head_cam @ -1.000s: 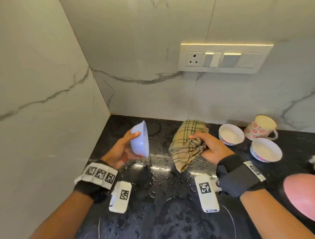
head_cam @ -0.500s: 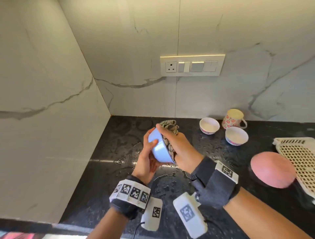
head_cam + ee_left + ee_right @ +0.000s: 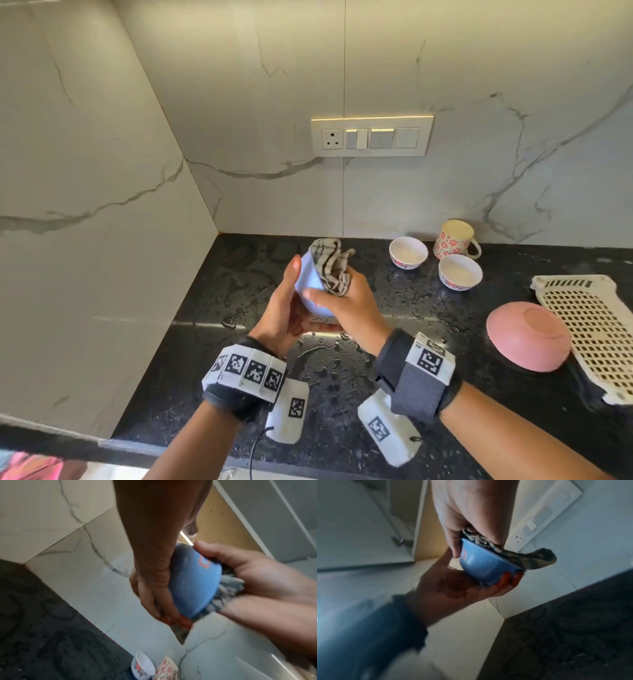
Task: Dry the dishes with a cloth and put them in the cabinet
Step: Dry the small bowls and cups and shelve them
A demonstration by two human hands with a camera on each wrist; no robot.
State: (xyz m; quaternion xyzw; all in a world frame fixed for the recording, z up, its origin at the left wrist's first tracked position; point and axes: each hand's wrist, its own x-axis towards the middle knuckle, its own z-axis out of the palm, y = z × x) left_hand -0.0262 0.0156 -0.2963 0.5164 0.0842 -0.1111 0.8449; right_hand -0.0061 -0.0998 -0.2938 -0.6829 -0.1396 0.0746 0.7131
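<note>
A small blue bowl (image 3: 310, 289) is held tilted in the air above the back left part of the black worktop (image 3: 428, 404), near its corner with the marble walls. The left hand (image 3: 279, 310) cups the bowl from beneath, fingers curled round its outer wall and base. A checked cloth (image 3: 330, 265) is stuffed into the bowl's mouth, with a loose end sticking out past the rim. The right hand (image 3: 349, 305) grasps cloth and bowl together: the thumb lies on the outer wall beside a red-edged label, and the fingers press the cloth inside.

Toward the worktop's back edge, right of the hands, stand two white bowls (image 3: 408, 253) (image 3: 460, 272) and a flower-patterned mug (image 3: 455, 239), close together. Nearer the right edge, a pink bowl (image 3: 529, 335) lies upside down, touching a cream perforated tray (image 3: 596, 329). Water droplets cover the worktop around the hands. A switch panel (image 3: 371, 136) is fixed to the back wall.
</note>
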